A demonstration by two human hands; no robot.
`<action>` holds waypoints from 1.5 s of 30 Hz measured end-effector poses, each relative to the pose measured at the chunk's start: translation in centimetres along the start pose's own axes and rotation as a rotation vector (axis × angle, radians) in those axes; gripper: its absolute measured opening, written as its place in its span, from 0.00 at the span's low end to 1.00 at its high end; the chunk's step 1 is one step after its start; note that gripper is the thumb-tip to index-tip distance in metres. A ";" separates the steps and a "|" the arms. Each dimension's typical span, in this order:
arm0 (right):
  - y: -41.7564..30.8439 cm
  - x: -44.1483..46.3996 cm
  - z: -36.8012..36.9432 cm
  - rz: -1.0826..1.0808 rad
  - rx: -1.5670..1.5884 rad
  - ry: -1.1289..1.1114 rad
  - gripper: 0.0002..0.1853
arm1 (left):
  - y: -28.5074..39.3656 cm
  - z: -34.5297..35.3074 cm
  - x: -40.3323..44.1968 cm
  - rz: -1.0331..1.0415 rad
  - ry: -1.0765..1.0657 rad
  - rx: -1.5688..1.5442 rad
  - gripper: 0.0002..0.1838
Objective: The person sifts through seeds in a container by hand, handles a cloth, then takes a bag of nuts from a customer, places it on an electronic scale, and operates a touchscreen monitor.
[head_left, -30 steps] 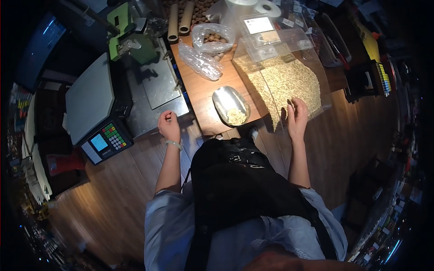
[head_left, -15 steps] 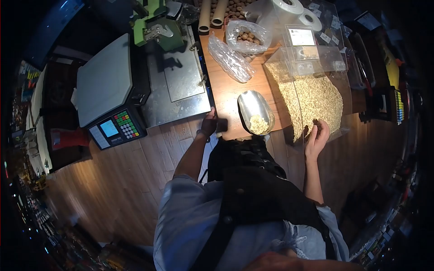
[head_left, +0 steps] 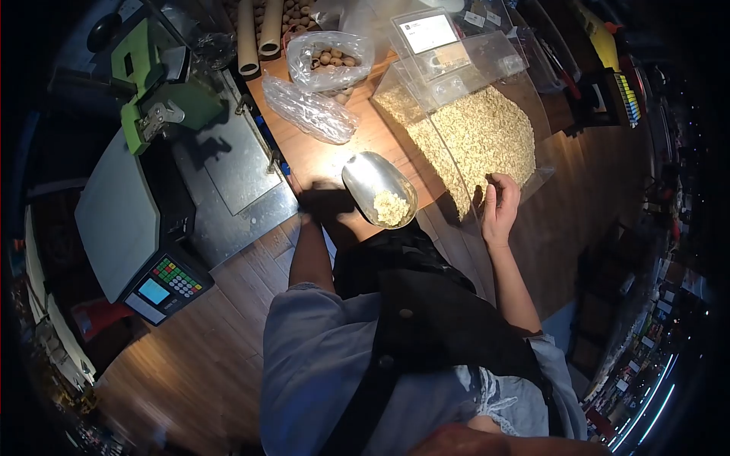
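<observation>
My right hand (head_left: 501,210) is at the front of a clear bin (head_left: 426,133), its fingers bent but apart, with nothing seen in them. Pale yellow flakes or chopped pieces (head_left: 487,129) lie heaped inside this bin. My left hand (head_left: 328,204) is in deep shadow at the table's front edge, just left of a metal scoop (head_left: 370,176); its fingers are too dark and smeared to make out. The scoop rests on the wooden table with a small pile of the pale pieces (head_left: 391,207) at its near end.
A plastic bag of round brown nuts (head_left: 331,59) and a crumpled clear bag (head_left: 310,110) lie behind the scoop. On the left are a digital scale (head_left: 125,220), a metal plate (head_left: 236,171) and a green hand press (head_left: 141,91). Two cardboard tubes (head_left: 258,34) stand at the back.
The view has turned, so the table things sit further left. My left hand has moved right from beside the metal plate towards the scoop. My right hand stays by the bin.
</observation>
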State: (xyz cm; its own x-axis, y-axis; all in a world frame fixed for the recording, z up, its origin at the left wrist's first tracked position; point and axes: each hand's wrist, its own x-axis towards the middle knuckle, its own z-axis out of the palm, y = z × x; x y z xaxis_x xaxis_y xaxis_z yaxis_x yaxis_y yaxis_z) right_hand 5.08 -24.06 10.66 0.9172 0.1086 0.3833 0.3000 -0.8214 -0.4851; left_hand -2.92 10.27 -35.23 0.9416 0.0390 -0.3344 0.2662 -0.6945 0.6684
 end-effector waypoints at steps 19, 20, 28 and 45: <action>-0.4 0.5 0.0 -0.037 -0.035 -0.070 0.11 | -0.6 -0.9 -2.5 0.089 0.567 0.051 0.37; -0.4 0.5 0.0 -0.044 -0.029 -0.051 0.11 | -0.4 -0.8 -3.0 0.097 0.594 0.057 0.38; -0.3 0.3 0.0 -0.010 0.005 -0.005 0.10 | 2.2 -3.2 -8.7 0.174 0.768 0.140 0.41; 0.2 0.0 -0.5 -0.059 0.090 -0.013 0.08 | 35.9 -30.0 -23.1 0.101 0.945 -1.465 0.09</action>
State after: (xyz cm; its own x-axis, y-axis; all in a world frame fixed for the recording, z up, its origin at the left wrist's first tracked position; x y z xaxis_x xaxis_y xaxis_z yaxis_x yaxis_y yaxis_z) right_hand 5.04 -24.51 10.92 0.9005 0.1631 0.4030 0.3752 -0.7597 -0.5311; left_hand -8.97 5.94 16.44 0.6085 0.7802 -0.1449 -0.3480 0.4265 0.8349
